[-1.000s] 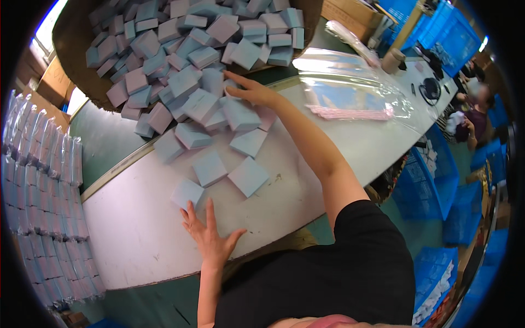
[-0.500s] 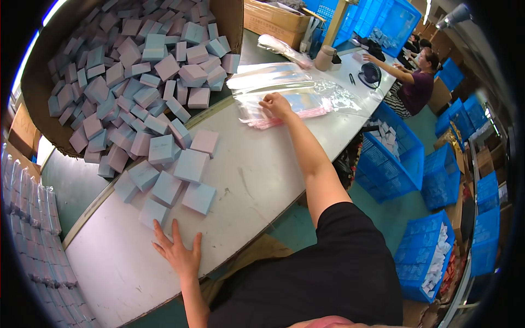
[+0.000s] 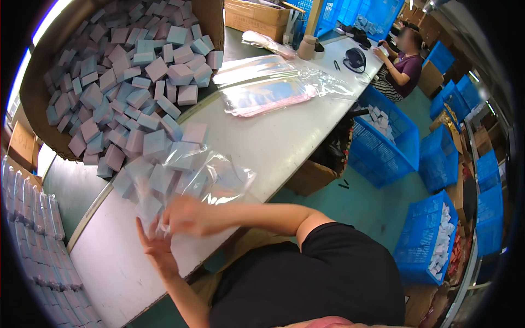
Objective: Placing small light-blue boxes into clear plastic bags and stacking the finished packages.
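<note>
The right hand (image 3: 191, 217) has moved from the pile (image 3: 268, 99) of clear bags to just beside the left hand (image 3: 157, 246), and a clear bag (image 3: 232, 174) now lies over the nearest boxes (image 3: 124, 183). From where I stand, the bag spreads away from the hands, forward and to the person's right, across the tabletop (image 3: 284, 134). It is crumpled, so I cannot tell its long axis surely; the loose film reaches farthest toward the right. The right hand is nearer to most of this film, while the left hand is at its near left end. The right fingers are bent and seem to grasp the film, but they are blurred. The left fingers are partly spread and upright, close to the film; whether they pinch it, I cannot tell.
</note>
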The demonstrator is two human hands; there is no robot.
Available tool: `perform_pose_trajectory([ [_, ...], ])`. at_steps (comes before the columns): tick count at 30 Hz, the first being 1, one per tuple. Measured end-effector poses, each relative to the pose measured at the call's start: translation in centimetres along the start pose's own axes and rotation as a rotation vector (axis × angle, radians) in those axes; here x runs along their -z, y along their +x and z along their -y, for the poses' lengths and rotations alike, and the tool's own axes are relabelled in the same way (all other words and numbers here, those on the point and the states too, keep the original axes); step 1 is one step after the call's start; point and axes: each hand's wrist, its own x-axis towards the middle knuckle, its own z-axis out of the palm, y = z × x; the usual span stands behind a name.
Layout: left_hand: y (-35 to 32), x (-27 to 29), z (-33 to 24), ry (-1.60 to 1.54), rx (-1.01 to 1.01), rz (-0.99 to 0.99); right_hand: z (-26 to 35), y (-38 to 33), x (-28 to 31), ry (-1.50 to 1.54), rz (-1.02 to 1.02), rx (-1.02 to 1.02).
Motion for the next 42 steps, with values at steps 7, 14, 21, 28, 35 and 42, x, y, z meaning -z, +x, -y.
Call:
perform_pose_trajectory([
  [7,-4.6,13.1,-2.9,0.351,0.156,-0.648,-0.3,1.8,-13.6,-0.018,0.099,-0.069],
  [14,-6.8,11.8,-4.7,1.764,-0.54,-0.832,-4.4,5.6,-18.1,-0.342,0.346,-0.002],
  [21,-7.7,11.1,-0.9,1.205,0.067,-0.167,-2.5,4.3,-18.4,-0.444,0.075,0.105],
  [28,-7.5,12.4,-0.2,1.286,-0.006,-0.262,-0.2,-1.1,-17.1,-0.316,0.083,0.099],
  [35,-4.6,16.3,-4.8,1.336,0.211,-0.804,1.3,1.3,-16.0,-0.357,0.208,0.017],
  [42,-7.6,7.1,-5.0,1.451,-0.272,-0.088,-3.7,6.7,-19.0,-0.557,0.167,-0.31],
])
